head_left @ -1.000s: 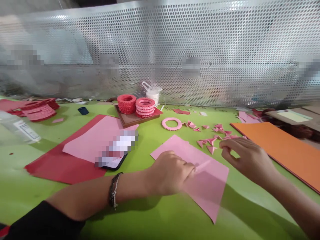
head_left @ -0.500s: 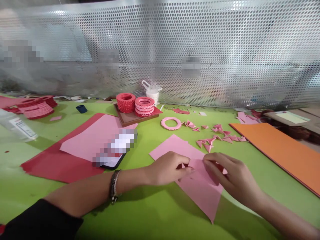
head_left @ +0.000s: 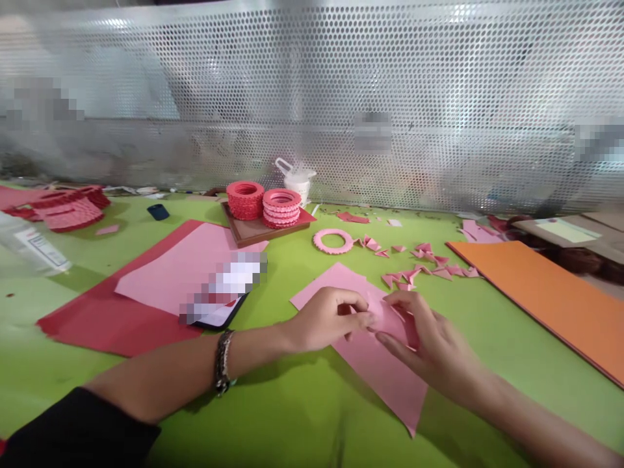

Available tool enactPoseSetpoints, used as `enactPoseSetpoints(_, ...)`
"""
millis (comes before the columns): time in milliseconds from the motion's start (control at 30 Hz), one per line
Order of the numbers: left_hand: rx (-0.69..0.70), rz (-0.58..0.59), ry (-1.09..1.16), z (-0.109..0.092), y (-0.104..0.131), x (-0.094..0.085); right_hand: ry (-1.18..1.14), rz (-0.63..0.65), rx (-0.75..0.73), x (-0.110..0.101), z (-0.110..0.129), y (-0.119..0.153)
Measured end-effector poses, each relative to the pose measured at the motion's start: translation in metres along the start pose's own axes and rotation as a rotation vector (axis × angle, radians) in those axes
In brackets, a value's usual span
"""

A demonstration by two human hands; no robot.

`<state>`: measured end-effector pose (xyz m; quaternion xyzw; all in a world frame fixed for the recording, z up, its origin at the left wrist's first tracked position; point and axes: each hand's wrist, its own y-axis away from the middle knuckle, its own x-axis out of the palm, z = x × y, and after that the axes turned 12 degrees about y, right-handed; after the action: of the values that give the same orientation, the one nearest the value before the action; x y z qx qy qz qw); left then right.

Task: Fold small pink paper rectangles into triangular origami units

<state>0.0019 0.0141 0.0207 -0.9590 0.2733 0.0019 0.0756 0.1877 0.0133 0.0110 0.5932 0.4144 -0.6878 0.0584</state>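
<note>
Since the frame one second earlier, the right hand [head_left: 429, 341] has moved from above the scattered folded triangles inward to the pink paper sheet [head_left: 375, 364], and the left hand [head_left: 329, 318] has shifted slightly toward it; the two hands now meet over the sheet.

Left hand: fingers curled, fingertips pinching a small part of the pink paper at the middle of the sheet. A beaded bracelet [head_left: 221, 364] sits on the wrist, and a black sleeve [head_left: 78, 432] covers the upper forearm.

Right hand: fingers partly bent, thumb and forefinger closed on the same pink paper, touching the left fingertips. Whether the gripped part is a fold of the sheet or a separate piece cannot be told.

Pink paper sheet: lies flat on the green table [head_left: 292, 416], directly in front of the person, one corner pointing toward the near edge.

Surrounding items:
- Folded pink triangles [head_left: 424, 266] lie scattered just beyond the sheet.
- A single pink paper ring [head_left: 334, 241] lies left of the triangles.
- Two stacks of red and pink rings [head_left: 263, 205] stand on a brown board [head_left: 253, 233], with a white container [head_left: 298, 179] behind them.
- A red sheet [head_left: 97, 318] with a pink sheet [head_left: 180, 266] on top lies to the left; a phone [head_left: 219, 312] rests on their near edge.
- An orange sheet [head_left: 546, 292] lies to the right.
- A perforated metal screen [head_left: 341, 97] closes off the far side of the table.
</note>
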Motion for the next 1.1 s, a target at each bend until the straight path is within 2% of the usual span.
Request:
enactPoseSetpoints(100, 0.036, -0.044, -0.048, 0.001, -0.001, 0.000, -0.045, 0.049, -0.006, 0.002, 0.000, 0.003)
enactPoseSetpoints(267, 0.099, -0.084, -0.094, 0.005, 0.000, 0.001, -0.175, 0.058, 0.043, -0.002, 0.004, 0.001)
enactPoseSetpoints(367, 0.078, -0.070, -0.051, 0.006, 0.000, 0.000, -0.267, 0.008, 0.107, -0.008, 0.004, -0.002)
enactPoseSetpoints(500, 0.059, -0.191, -0.005, 0.004, -0.003, 0.000, -0.310, -0.084, 0.214, -0.013, 0.003, -0.004)
enactPoseSetpoints(633, -0.017, -0.229, 0.048, 0.004, -0.006, 0.002, -0.418, -0.009, 0.243, -0.014, 0.006, -0.005)
enactPoseSetpoints(767, -0.017, -0.248, 0.082, 0.005, -0.006, 0.003, -0.574, 0.120, 0.208, -0.015, 0.008, -0.005)
enactPoseSetpoints(967, -0.033, -0.279, 0.192, 0.004, -0.006, 0.005, -0.625, 0.083, 0.247, -0.011, 0.006, -0.003)
enactPoseSetpoints(1100, -0.005, -0.297, 0.211, 0.002, -0.006, 0.006, -0.650, 0.122, 0.218, -0.010, 0.006, -0.003)
